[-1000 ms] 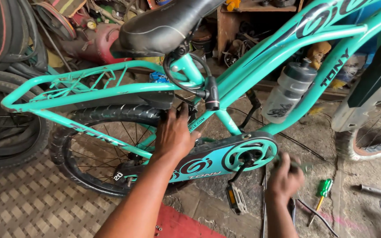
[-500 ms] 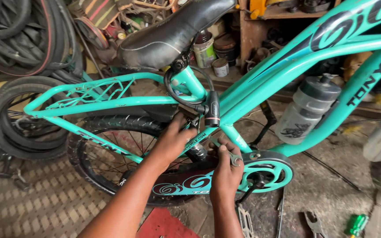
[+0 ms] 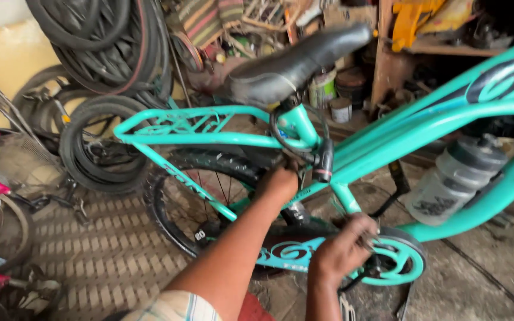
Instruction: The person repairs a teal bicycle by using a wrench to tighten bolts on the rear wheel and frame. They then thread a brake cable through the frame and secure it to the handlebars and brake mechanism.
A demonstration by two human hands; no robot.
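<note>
Two bare hands work low on a turquoise steel bicycle frame in a cluttered repair shop.

The left hand reaches in just below the black padded saddle, its grip pressed against the frame beside the black rear tyre; whether the fingers pinch anything cannot be told. The right hand sits lower, below and right of the saddle, its grip curled tight at the top of the turquoise round chain guard. A grey translucent plastic water bottle hangs on the frame to the right of the saddle. Loose black rubber tyres lean left of the saddle.
</note>
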